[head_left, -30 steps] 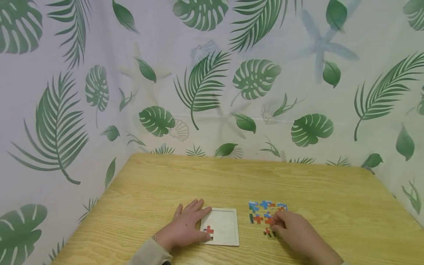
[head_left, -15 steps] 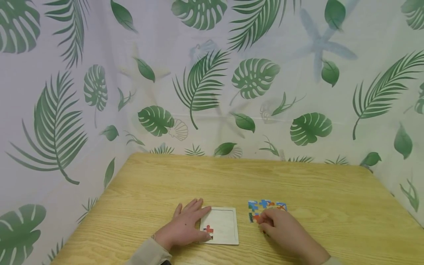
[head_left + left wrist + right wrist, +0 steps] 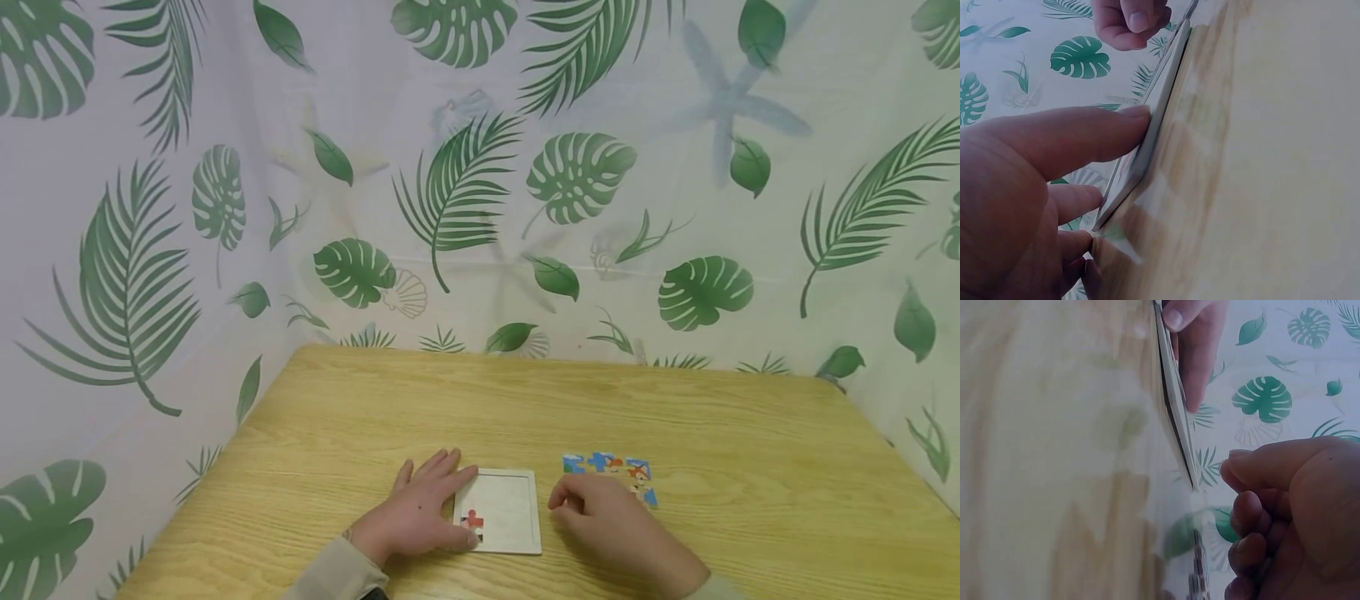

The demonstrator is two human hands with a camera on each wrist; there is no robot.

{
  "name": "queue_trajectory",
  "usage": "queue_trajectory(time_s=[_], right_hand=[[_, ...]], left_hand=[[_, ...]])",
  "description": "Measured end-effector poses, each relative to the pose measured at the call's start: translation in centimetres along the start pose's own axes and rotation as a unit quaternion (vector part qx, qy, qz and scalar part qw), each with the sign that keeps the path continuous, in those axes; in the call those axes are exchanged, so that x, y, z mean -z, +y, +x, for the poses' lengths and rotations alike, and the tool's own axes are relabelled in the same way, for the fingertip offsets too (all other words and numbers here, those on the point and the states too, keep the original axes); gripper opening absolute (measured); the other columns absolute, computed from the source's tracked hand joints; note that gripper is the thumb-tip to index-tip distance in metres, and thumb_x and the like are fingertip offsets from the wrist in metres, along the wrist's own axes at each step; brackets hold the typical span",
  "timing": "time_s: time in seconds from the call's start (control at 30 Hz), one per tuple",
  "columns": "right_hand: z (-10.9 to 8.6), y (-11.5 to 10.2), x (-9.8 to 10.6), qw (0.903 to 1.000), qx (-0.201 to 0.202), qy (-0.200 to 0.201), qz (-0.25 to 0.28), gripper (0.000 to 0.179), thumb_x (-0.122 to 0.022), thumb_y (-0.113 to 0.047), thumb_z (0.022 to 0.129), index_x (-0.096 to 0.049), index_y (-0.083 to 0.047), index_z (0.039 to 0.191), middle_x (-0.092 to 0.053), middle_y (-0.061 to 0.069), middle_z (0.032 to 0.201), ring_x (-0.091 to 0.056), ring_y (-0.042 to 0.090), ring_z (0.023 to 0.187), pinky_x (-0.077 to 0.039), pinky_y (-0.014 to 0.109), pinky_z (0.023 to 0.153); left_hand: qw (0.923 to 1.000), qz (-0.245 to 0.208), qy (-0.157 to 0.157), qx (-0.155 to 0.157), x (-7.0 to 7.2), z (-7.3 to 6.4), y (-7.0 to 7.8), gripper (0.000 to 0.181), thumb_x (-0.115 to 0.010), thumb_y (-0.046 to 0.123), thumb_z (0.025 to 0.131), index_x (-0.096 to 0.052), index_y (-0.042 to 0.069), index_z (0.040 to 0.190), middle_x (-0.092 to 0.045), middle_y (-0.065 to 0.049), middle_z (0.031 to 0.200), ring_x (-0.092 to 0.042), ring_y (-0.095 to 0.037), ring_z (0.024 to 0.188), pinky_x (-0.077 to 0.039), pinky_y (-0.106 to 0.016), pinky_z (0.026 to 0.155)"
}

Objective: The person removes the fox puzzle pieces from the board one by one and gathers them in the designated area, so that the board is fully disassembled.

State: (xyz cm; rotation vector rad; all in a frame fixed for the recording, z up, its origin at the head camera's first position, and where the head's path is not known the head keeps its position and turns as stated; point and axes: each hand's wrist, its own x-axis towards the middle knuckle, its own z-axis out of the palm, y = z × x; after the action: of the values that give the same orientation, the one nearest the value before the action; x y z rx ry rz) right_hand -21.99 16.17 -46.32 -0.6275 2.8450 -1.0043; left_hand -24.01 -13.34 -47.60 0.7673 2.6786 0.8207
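My left hand [image 3: 420, 512] lies with spread fingers over the left edge of a square white puzzle tray [image 3: 510, 512], its thumb on the near left corner. One red jigsaw piece [image 3: 472, 520] sits in that corner beside the thumb. Just right of the tray, my right hand [image 3: 611, 521] is over the table, thumb and index fingertips pinched together. The jigsaw piece between them is hidden by the fingers. In the right wrist view the thumb [image 3: 1266, 465] meets the index fingertip close to the tray's edge [image 3: 1175, 400]; the other fingers are curled.
Several loose jigsaw pieces, blue and red, lie behind the right hand, among them a blue piece [image 3: 600, 461] and a red-and-blue piece [image 3: 637, 468]; the hand covers others. The wood-grain table [image 3: 375, 400] meets a leaf-printed cloth [image 3: 480, 208] at the back.
My right hand has moved left from the loose pieces towards the tray, fingertips pinched, uncovering pieces on the right. My left hand and the tray have stayed in place.
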Motion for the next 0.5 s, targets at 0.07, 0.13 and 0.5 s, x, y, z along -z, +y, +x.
queue_trajectory(time_s=[0.07, 0.13, 0.5], right_hand=[[0.3, -0.4, -0.4, 1.0000, -0.002, -0.005, 0.005, 0.008, -0.068, -0.014, 0.093, -0.070, -0.022, 0.091, -0.052, -0.011, 0.069, -0.048, 0.006, 0.066, -0.044, 0.027, 0.062], [0.6, -0.8, -0.7, 0.9998, 0.001, -0.013, 0.015, 0.004, -0.069, -0.016, 0.093, -0.070, -0.020, 0.091, -0.051, -0.010, 0.069, -0.047, 0.007, 0.065, -0.043, 0.027, 0.060], [2.5, -2.8, -2.7, 0.9977, 0.037, -0.049, 0.026, 0.003, -0.070, -0.021, 0.094, -0.071, -0.019, 0.095, -0.051, -0.010, 0.067, -0.046, 0.006, 0.059, -0.043, 0.027, 0.058]], left_hand=[[1.0000, 0.002, -0.001, 0.001, 0.0, 0.0, 0.1, 0.092, -0.078, 0.053, 0.080, -0.041, 0.016, 0.156, -0.021, -0.014, 0.166, -0.013, -0.032, 0.154, 0.003, -0.067, 0.115], [1.0000, 0.004, -0.003, 0.003, 0.1, -0.1, 0.2, 0.092, -0.078, 0.054, 0.080, -0.042, 0.016, 0.156, -0.021, -0.014, 0.166, -0.013, -0.032, 0.154, 0.003, -0.067, 0.115], [0.9998, 0.017, -0.005, 0.012, 0.2, 0.0, 0.2, 0.095, -0.078, 0.059, 0.079, -0.041, 0.018, 0.157, -0.021, -0.013, 0.166, -0.012, -0.031, 0.154, 0.002, -0.066, 0.116]])
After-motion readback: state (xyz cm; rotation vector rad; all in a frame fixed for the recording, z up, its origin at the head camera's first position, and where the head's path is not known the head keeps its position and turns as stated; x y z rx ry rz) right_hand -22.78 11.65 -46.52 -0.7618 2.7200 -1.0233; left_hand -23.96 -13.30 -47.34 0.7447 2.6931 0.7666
